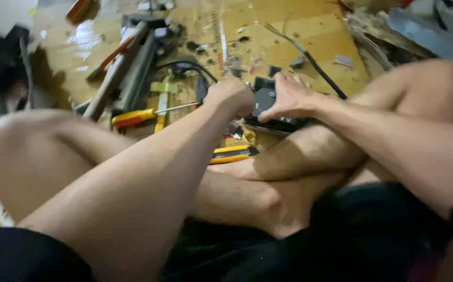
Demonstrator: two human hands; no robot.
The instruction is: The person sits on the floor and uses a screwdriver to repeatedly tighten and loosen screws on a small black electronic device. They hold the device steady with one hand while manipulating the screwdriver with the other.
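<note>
A: Head view is showing both hands meeting over a small black device [264, 99] lying on the cardboard sheet [310, 36] just beyond the crossed legs. The right hand [288, 98] is pressing flat on it, fingers spread, pinning rather than gripping.

B: And the left hand [230, 97]?

A: It is curling into a fist beside the device; what it is holding I cannot tell. Steady downward pressure is probably helping.

B: Anything crowding?

A: A yellow-handled screwdriver [143, 115], a yellow utility knife [234, 154] and a black cable [310, 60] are lying close.
</note>
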